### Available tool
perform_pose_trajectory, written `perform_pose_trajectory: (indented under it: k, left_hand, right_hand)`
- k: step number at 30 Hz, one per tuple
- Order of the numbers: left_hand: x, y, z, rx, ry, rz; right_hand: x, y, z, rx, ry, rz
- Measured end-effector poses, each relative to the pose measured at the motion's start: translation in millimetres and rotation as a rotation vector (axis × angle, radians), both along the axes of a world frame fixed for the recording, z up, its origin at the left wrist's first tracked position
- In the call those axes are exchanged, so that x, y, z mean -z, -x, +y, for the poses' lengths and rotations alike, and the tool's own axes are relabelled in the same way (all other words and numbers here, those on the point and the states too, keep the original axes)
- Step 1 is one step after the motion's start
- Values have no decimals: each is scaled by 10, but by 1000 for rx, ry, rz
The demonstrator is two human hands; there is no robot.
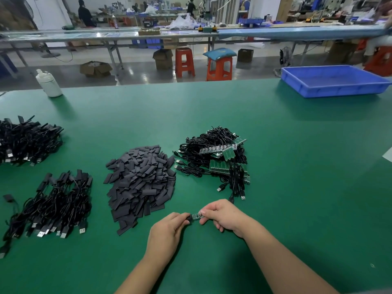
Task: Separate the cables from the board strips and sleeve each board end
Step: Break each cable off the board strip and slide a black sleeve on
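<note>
A small green board end (197, 216) lies between my two hands just above the green table. My right hand (224, 215) pinches its right part. My left hand (169, 230) pinches a black sleeve (189, 218) at the board's left tip. The cable runs from my right hand up to a tangle of black cables with green board strips (216, 160). A heap of flat black sleeves (140, 185) lies left of that tangle. Sleeved cables form a bundle (55, 202) at the left, and a larger pile (27, 141) sits farther back at the left.
A blue plastic tray (333, 80) stands at the table's far right. A white bottle (49, 83) stands at the far left edge. One loose sleeved cable (8, 198) lies at the left edge. Beyond the table are orange stools, cardboard boxes and benches with people.
</note>
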State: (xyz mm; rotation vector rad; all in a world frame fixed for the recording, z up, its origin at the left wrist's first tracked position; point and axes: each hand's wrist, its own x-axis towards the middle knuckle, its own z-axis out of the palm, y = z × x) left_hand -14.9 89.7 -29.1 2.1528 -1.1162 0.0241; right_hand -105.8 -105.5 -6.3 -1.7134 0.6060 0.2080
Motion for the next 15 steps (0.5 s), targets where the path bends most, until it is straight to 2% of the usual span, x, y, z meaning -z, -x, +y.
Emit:
perform_pose_trajectory:
  k: [15]
  left_hand:
    - [-51, 38, -31, -10, -38, -59]
  right_hand:
    - [61, -19, -38, -24, -8, -1]
